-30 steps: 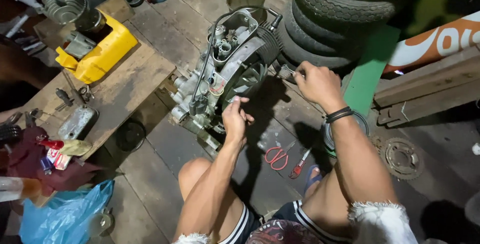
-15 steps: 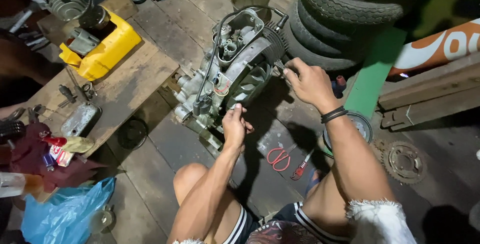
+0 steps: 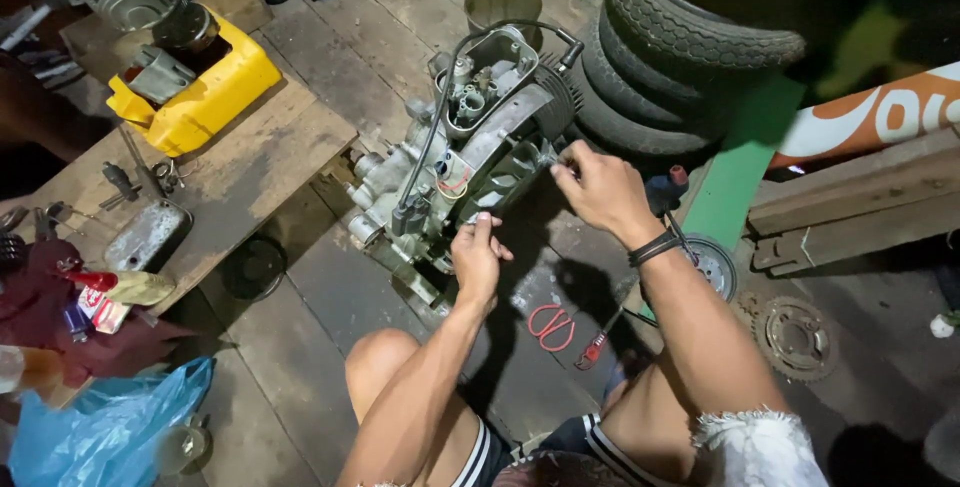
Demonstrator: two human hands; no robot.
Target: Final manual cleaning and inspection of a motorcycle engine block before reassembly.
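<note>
A grey metal engine block [image 3: 455, 157] with a black cable looped over it lies on the wooden floor in front of my knees. My left hand [image 3: 478, 259] pinches something small at the engine's near side, fingers closed; what it grips is too small to make out. My right hand [image 3: 598, 190] is closed at the engine's right edge by the finned part, and I cannot see what it holds. A dark band circles my right wrist.
A low wooden table [image 3: 240, 167] at left carries a yellow container [image 3: 205, 102], small tools and a metal cover. Stacked tyres [image 3: 690, 37] stand behind the engine. Red-handled scissors [image 3: 550, 325] and a red screwdriver [image 3: 596, 345] lie on the floor. A blue plastic bag [image 3: 95, 432] sits lower left.
Both hands have stayed at the engine with only small shifts; the left hand sits slightly lower against the casing. The camera view has drifted a little.
</note>
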